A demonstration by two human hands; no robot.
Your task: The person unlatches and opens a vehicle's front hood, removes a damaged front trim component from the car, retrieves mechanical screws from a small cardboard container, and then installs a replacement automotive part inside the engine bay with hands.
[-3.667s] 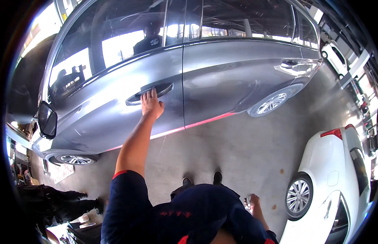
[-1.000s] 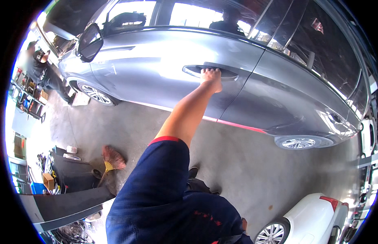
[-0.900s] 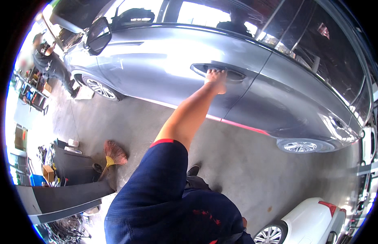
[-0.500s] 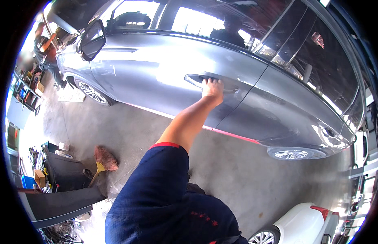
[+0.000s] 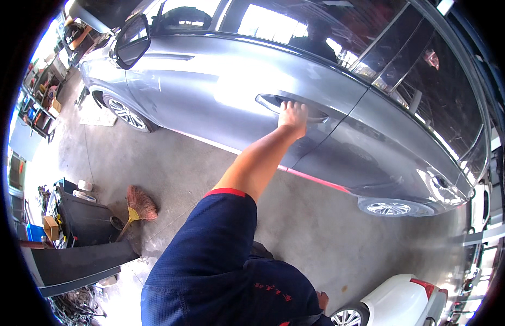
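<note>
Left hand (image 5: 294, 118) is clasping the door handle (image 5: 267, 103), upper centre, its long axis sloping down rightward; right hand (image 5: 322, 300) is hanging well apart, lower right, grip hidden.

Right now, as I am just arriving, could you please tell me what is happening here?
A person stands beside a grey car with the left grip on the front door's handle; how the fingertips wrap it is hidden. The door looks closed. The right grip is low, mostly hidden by the body. Behind, on the right, is a white car.
</note>
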